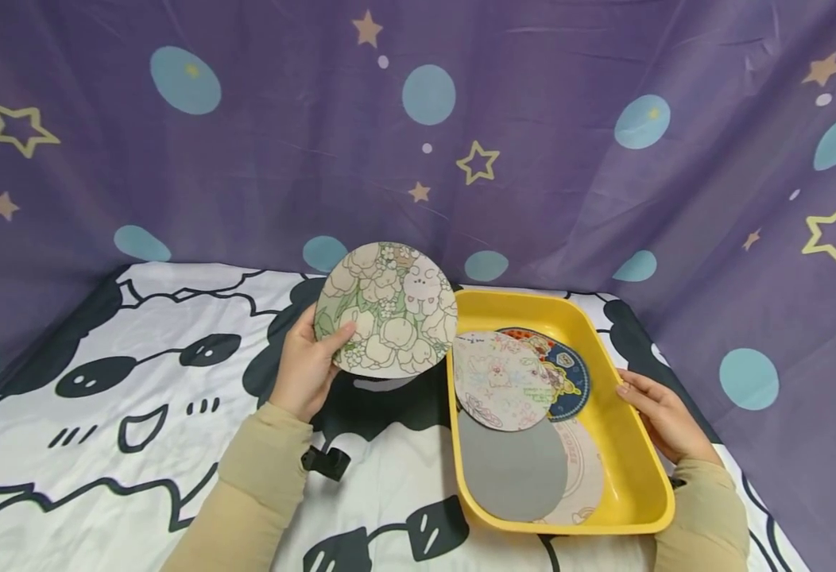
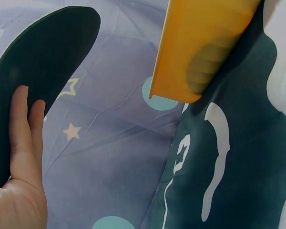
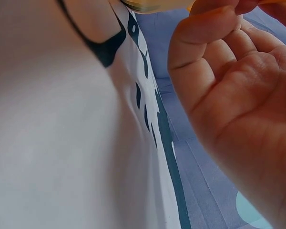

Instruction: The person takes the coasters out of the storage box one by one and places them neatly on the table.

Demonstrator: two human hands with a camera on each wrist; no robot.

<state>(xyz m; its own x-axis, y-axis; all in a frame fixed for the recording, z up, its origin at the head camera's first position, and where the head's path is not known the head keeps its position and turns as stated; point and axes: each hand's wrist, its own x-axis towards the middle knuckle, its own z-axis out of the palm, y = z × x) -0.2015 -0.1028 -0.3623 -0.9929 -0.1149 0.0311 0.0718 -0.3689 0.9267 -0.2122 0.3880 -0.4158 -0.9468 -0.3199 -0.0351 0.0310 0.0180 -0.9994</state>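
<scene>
My left hand [image 1: 305, 361] holds a round mouse pad [image 1: 396, 310] printed with pale flowers and a white rabbit, thumb on its face and fingers behind. In the left wrist view its dark back [image 2: 43, 57] shows, with two fingers of the left hand [image 2: 26, 157] laid along it. The pad is raised beside the left rim of a yellow tray [image 1: 614, 445]. At the tray's right rim, my right hand [image 1: 664, 417] grips the edge; in the right wrist view the right hand's [image 3: 238, 90] fingers are curled at it.
Inside the tray, several round pads overlap: a pale doodle-print one [image 1: 500, 381], a dark blue one [image 1: 571, 381], a grey one [image 1: 511, 469] and a pinkish one [image 1: 582, 469]. A black-and-white cartoon cloth [image 1: 196, 381] lies underneath. Behind hangs a purple star-patterned curtain [image 1: 282, 159].
</scene>
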